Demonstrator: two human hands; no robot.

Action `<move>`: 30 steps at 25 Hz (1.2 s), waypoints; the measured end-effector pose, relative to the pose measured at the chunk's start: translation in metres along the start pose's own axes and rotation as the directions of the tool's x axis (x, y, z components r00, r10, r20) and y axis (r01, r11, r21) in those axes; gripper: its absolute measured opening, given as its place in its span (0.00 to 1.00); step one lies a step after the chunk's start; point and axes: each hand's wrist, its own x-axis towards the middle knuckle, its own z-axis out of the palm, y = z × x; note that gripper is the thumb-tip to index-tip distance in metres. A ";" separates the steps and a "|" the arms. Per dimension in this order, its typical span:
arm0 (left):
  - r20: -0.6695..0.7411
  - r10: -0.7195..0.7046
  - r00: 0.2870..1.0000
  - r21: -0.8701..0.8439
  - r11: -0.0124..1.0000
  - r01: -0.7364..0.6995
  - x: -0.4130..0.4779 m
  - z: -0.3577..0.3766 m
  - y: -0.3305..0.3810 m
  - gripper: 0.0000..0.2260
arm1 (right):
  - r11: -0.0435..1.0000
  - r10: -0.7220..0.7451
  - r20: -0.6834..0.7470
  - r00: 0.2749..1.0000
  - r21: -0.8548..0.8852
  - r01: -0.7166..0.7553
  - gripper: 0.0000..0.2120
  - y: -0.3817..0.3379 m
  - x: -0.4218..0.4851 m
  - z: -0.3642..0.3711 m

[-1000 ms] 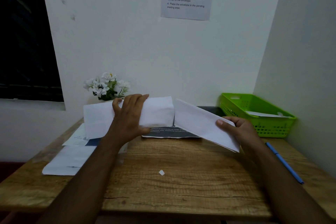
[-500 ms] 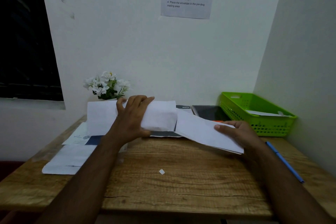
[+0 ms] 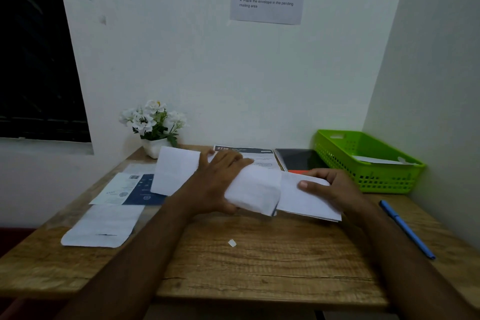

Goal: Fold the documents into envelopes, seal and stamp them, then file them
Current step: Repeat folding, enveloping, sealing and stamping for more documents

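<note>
My left hand (image 3: 219, 182) grips a folded white document (image 3: 253, 191) around its middle, just above the wooden desk (image 3: 259, 267). The document's right end meets a white envelope (image 3: 306, 201), which my right hand (image 3: 335, 187) holds with the thumb on top and the fingers behind it. I cannot tell whether the document's end is inside the envelope. Another white envelope (image 3: 101, 226) lies flat at the desk's left, beside a blue and white leaflet (image 3: 130, 190).
A green plastic basket (image 3: 368, 164) with an envelope inside stands at the back right. A blue pen (image 3: 407, 229) lies along the right edge. White flowers in a pot (image 3: 154, 127), a printed sheet (image 3: 249, 155) and a dark folder (image 3: 298, 160) sit at the back. A small white scrap (image 3: 232, 243) lies mid-desk.
Both hands have come down and toward each other. The document moved right and the envelope tilted flatter, so their ends now meet.
</note>
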 end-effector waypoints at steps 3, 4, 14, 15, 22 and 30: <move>0.005 0.056 0.998 -0.041 0.998 -0.056 0.010 0.007 0.022 0.43 | 0.982 -0.191 -0.074 0.979 -0.021 0.190 0.05 0.004 0.009 0.019; 0.002 0.064 0.998 -0.054 0.996 -0.064 0.012 0.008 0.026 0.43 | 0.971 -0.238 -0.097 0.966 -0.005 0.239 0.06 0.005 0.011 0.025; -0.095 -0.088 0.992 0.013 0.996 0.090 0.005 0.005 0.009 0.43 | 0.992 0.122 -0.121 0.985 0.011 -0.122 0.11 0.007 0.010 0.024; -0.092 -0.092 0.992 0.025 0.995 0.094 0.004 0.006 0.009 0.43 | 0.994 0.104 -0.147 0.984 0.002 -0.105 0.12 0.008 0.010 0.024; -0.125 -0.100 0.987 0.048 0.993 0.106 0.004 0.006 0.013 0.42 | 0.996 -0.086 -0.191 0.978 -0.016 0.084 0.07 0.012 0.009 0.025; -0.175 0.049 0.983 -0.009 0.999 -0.052 0.010 0.010 0.035 0.42 | 0.953 -0.226 -0.157 0.961 -0.240 0.185 0.08 0.018 0.011 0.045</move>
